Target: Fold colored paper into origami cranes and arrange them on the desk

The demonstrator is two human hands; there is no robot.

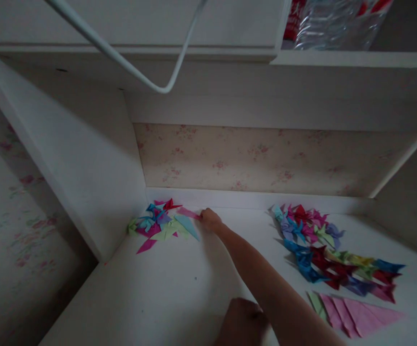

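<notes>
Pink paper point(188, 212) sits pinched in the right hand point(211, 221), paper pile point(167, 230) at its nine o'clock; left hand point(243, 321) curled, contents hidden.

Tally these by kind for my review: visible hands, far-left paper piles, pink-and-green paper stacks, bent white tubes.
Left hand plus right hand: 2
Far-left paper pile: 1
Pink-and-green paper stack: 1
Bent white tube: 1
Total: 5

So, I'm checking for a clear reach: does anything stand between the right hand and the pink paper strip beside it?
Nothing visible does: the right hand meets the right end of the pink paper strip, beside the paper pile.
</notes>
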